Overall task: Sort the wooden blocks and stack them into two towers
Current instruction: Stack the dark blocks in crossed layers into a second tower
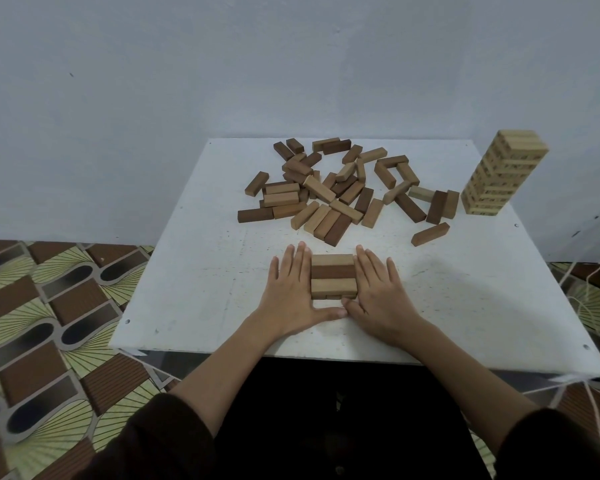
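Near table (187,306) front: left hand (290,289), right hand (378,292) flat, pressing low block stack (333,275) sides.

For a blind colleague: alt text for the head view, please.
The left hand and right hand press flat against the sides of a low block stack on a white table. Loose blocks lie scattered beyond; a pale tower stands far right.

Dim, flat, bluish light; soft shadows fall rightward on the table (194,271); wide-angle bending at edges.
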A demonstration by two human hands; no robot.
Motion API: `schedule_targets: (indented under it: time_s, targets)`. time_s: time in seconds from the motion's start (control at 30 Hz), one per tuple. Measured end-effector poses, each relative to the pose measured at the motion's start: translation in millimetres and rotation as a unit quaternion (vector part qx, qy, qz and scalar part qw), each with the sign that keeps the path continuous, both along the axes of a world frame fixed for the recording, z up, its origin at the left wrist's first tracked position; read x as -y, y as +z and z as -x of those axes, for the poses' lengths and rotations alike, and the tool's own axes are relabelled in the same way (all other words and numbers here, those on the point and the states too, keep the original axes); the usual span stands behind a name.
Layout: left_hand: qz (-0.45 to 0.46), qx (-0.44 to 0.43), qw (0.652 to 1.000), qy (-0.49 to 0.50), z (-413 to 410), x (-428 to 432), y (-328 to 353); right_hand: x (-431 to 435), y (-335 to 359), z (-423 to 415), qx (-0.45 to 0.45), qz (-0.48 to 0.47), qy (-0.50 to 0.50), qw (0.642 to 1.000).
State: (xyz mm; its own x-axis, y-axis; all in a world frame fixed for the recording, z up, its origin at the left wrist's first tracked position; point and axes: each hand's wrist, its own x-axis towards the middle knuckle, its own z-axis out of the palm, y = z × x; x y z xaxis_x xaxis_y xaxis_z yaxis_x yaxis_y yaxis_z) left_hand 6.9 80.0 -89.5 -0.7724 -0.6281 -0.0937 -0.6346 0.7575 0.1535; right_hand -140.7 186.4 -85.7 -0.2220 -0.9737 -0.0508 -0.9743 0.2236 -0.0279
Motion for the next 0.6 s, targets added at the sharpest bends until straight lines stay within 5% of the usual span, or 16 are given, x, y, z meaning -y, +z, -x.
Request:
schedule_targets:
  time_s: [0.6]
  targets:
    - [0.003, -0.019, 1.000, 0.000, -1.8, -1.8, -1.4, -3.6, -2.3, 0.6, 0.039, 0.044, 0.008, 0.998]
